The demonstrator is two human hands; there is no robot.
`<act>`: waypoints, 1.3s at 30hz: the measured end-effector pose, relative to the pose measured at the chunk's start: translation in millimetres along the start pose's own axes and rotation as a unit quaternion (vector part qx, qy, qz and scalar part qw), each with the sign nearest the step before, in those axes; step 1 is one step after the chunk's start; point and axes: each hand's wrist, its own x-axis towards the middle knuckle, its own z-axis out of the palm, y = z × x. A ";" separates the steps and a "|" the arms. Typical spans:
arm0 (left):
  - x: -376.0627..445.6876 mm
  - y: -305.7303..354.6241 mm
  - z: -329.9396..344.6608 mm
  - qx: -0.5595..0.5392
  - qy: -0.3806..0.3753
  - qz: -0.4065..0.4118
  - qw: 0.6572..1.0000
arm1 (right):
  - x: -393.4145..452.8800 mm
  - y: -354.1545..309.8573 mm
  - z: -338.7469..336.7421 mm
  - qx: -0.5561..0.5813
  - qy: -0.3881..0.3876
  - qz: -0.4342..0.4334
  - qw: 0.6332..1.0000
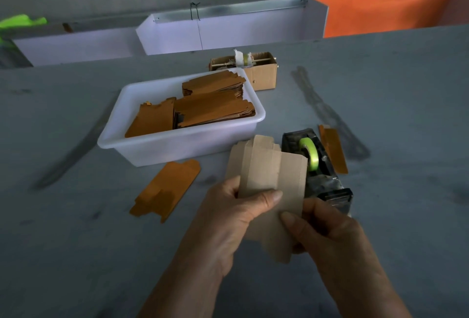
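Note:
I hold a flat, pale brown cardboard box blank [266, 173] upright above the grey table, plain side toward me. My left hand [228, 216] grips its lower left part, thumb across the front. My right hand [327, 231] pinches the lower right edge, thumb on the front. Right behind the blank stands a black tape dispenser [319, 165] with a yellow-green tape roll [310, 154].
A white plastic tub [177, 145] holds stacks of orange-brown blanks [213, 109]. One loose blank [166, 189] lies on the table to the left, another [333, 148] beside the dispenser. A small cardboard box [256, 68] sits behind the tub, white trays [228, 30] along the back.

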 end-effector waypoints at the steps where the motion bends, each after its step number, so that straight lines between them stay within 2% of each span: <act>1: 0.5 -0.9 0.7 0.004 0.010 0.004 1.000 | 0.9 2.7 -0.2 -0.016 0.010 -0.004 1.000; 8: -0.5 -3.4 11.1 0.018 0.060 0.034 0.997 | 0.0 7.0 0.0 -0.100 0.108 -0.075 0.986; 12: -3.4 -4.2 20.1 0.038 0.090 0.048 0.994 | -6.4 2.0 7.6 -0.177 0.176 -0.161 0.955; 15: -6.1 -3.9 24.9 0.035 0.102 0.059 0.992 | -10.1 1.9 15.2 -0.188 0.180 -0.228 0.938; 20: -10.5 0.3 25.3 -0.034 0.031 0.048 0.998 | -11.5 -2.4 22.0 -0.203 0.137 -0.255 0.935; 24: -13.8 1.0 23.4 0.009 -0.019 0.078 0.997 | -9.8 0.2 21.1 -0.220 0.141 -0.264 0.928; 28: -11.1 -2.1 16.6 0.041 -0.029 0.072 0.996 | -9.5 -0.1 17.7 -0.213 0.126 -0.233 0.940; 31: -9.4 -4.7 9.7 0.054 -0.063 0.054 0.995 | -8.3 -2.5 10.5 -0.182 0.146 -0.182 0.955; 35: -12.2 -1.7 5.8 0.060 -0.113 0.025 0.991 | 0.0 -7.0 7.2 0.030 0.068 -0.026 0.997; 37: -12.9 -0.7 5.6 0.087 -0.116 0.029 0.989 | 1.9 -7.2 6.3 0.135 0.028 0.032 0.990; 39: -12.9 -1.1 5.5 0.106 -0.087 0.034 0.990 | 1.6 -6.9 5.4 0.199 -0.018 0.071 0.977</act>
